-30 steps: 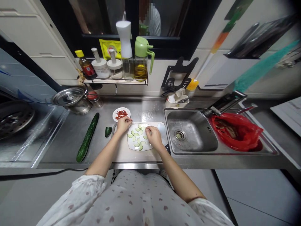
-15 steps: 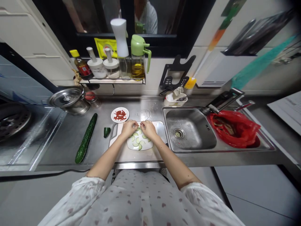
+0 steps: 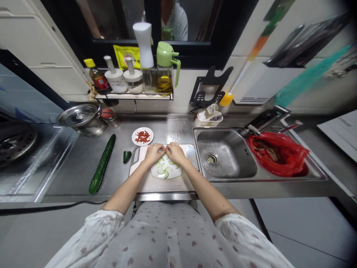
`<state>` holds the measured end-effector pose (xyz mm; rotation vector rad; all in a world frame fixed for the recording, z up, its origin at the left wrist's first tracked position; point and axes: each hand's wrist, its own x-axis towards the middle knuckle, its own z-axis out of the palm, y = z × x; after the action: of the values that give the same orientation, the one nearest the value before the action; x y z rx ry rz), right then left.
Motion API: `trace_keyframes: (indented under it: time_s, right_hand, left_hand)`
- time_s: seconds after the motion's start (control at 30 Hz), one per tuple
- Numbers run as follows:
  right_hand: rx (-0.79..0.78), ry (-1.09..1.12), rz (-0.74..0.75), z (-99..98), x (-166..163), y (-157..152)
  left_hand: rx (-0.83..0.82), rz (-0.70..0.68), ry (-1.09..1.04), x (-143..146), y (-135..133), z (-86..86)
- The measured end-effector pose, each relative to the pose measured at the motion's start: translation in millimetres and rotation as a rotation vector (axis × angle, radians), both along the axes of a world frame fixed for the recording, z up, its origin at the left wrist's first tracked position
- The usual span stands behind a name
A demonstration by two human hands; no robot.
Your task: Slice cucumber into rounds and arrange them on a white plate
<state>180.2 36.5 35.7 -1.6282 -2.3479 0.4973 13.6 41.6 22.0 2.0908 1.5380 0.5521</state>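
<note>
Over the far part of a white plate (image 3: 173,174), my left hand (image 3: 155,153) and my right hand (image 3: 175,152) meet at the fingertips. Both hands are closed in a pinch, on what looks like a pale green cucumber slice, mostly hidden by the fingers. Several thin cucumber slices (image 3: 166,174) with dark green edges lie in curved rows on the plate. Beneath it is a light cutting board (image 3: 145,184) with a grey handle. A wide knife blade (image 3: 191,152) rests on the board, right of my right hand.
Left of the board lie a cucumber stub (image 3: 126,156) and a long cucumber (image 3: 102,163). A small plate (image 3: 134,136) of chopped red bits stands behind. The sink (image 3: 228,156) is at right, with a red bag (image 3: 295,154) beside it. Above hangs a shelf (image 3: 134,97) of bottles.
My hands stay over the far part of the plate, with only slight finger movement. The view has shifted a little; the things on the counter have not moved.
</note>
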Motion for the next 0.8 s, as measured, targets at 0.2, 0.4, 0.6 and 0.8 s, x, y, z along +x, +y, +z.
trace_keyframes:
  time_s: [0.2, 0.4, 0.6, 0.8]
  right_hand:
    - [-0.005, -0.034, -0.009, -11.2, 3, 4]
    - [-0.029, -0.100, 0.013, -23.2, -2, 4]
    - [-0.024, -0.129, 0.022, -28.5, -4, 5]
    - [-0.041, -0.160, 0.017, -30.2, -5, 5]
  left_hand:
    - [-0.036, 0.122, 0.044, -4, 0, -4.8]
    - [-0.111, 0.131, 0.105, 4, 1, -9.5]
    - [-0.143, 0.159, 0.144, 15, 3, -10.7]
    - [-0.150, 0.171, 0.154, 20, 5, -11.2]
